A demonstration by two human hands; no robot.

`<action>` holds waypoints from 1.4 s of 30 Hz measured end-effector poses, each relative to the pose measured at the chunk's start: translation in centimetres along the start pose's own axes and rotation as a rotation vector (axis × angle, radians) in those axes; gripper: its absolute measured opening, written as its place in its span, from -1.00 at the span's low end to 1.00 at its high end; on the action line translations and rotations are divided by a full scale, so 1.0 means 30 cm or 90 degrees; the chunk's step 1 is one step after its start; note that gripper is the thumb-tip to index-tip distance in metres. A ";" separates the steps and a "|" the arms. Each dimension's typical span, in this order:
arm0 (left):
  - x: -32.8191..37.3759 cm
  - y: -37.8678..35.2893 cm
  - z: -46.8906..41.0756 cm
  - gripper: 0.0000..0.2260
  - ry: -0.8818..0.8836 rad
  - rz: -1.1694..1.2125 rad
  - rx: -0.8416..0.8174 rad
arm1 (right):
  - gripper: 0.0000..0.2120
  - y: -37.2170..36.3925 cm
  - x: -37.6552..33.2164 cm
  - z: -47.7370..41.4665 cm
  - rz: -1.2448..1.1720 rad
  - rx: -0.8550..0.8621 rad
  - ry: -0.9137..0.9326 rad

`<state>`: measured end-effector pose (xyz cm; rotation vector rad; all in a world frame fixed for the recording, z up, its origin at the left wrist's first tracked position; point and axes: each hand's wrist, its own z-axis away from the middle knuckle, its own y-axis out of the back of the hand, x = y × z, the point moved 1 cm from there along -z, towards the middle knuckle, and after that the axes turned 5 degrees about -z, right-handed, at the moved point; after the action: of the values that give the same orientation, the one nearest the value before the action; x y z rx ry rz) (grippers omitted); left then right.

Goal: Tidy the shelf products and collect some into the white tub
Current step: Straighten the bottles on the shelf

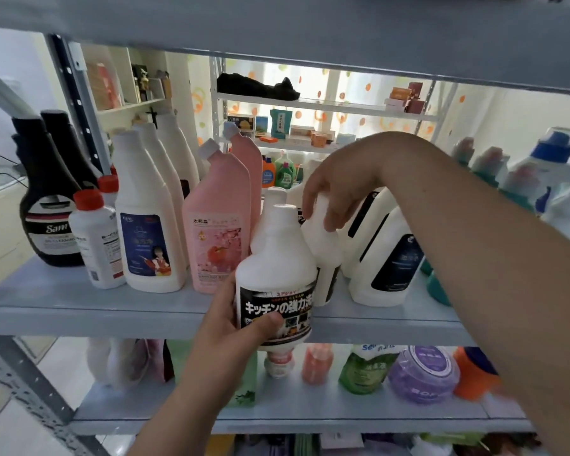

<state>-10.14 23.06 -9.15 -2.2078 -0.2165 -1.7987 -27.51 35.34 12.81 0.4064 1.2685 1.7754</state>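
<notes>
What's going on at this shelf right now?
A person is working at a shelf of cleaning products. Their left hand holds a white bottle with a black label just in front of the middle shelf edge. Their right hand reaches in and curls over the top of a second white bottle standing on the shelf behind it. Pink bottles stand to the left. No white tub is in view.

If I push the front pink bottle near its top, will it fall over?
Probably. The front pink bottle is tall on a narrow base, so a high push could tip it, likely into the blue-labelled white bottle close beside it. Its smooth plastic sides look stiff, maybe a bit slippery.
</notes>
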 end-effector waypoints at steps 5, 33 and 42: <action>0.001 -0.001 0.006 -0.25 0.002 0.024 0.001 | -0.77 -0.003 0.005 -0.040 0.130 0.115 -0.015; 0.314 -0.115 -0.071 -0.68 -0.228 -0.698 0.075 | -0.56 -0.400 0.034 0.092 -0.444 0.592 0.152; 0.468 -0.183 -0.389 -0.73 -0.099 -1.276 0.031 | -0.52 -0.429 0.030 0.019 -0.409 0.591 0.104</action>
<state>-19.66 23.75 7.34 -1.7307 -3.1801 -1.8089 -21.57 37.44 1.53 0.2992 2.0246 0.6232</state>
